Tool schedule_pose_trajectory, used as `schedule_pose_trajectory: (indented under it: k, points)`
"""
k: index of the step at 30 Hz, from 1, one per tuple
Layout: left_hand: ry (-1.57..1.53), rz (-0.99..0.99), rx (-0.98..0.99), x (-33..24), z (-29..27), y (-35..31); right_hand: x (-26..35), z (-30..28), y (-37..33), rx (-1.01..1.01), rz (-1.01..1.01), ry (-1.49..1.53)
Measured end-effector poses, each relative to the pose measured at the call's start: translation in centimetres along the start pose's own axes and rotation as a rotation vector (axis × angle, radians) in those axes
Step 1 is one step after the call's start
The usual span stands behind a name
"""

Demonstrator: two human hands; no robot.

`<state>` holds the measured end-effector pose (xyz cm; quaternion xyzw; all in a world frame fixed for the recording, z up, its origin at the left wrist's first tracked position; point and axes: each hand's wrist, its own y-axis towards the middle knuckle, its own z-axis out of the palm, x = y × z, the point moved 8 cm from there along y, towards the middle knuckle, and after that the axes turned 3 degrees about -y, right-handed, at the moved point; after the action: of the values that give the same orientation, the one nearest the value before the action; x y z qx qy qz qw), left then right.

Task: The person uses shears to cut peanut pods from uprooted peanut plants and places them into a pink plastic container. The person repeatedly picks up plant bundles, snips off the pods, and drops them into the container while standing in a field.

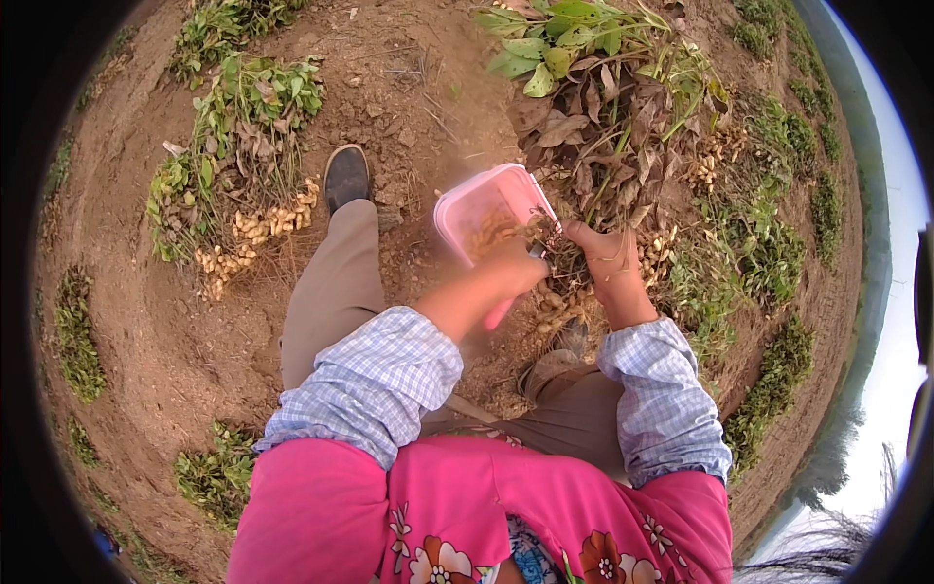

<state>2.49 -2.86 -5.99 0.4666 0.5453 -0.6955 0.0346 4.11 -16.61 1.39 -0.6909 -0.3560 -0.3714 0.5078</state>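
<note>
My right hand [611, 261] is closed round the stems of a pulled-up peanut plant [632, 146], whose leaves spread away from me and whose root end faces my left hand. My left hand [516, 268] is closed on a tool with a pink handle [498, 313]; a bit of metal shows by its fingers at the roots, and its exact kind is hidden. Just beyond my left hand stands a pink plastic tub [457, 216] with some peanuts [494, 230] inside. More peanuts [556, 310] hang or lie below my hands.
Another heap of peanut plants [243, 146] with clusters of pods [255, 234] lies at the left, past my shoe [347, 179]. Further plants [759, 234] lie in rows on the right. The ground is bare brown soil [175, 341] with dry bits.
</note>
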Motion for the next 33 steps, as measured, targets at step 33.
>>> schedule_pose_trajectory:
  k: [33]
  points:
    - [0.144, 0.180, -0.081, -1.6, -0.8, -1.9, -1.3, -1.0, 0.9, -0.015, 0.062, 0.085]
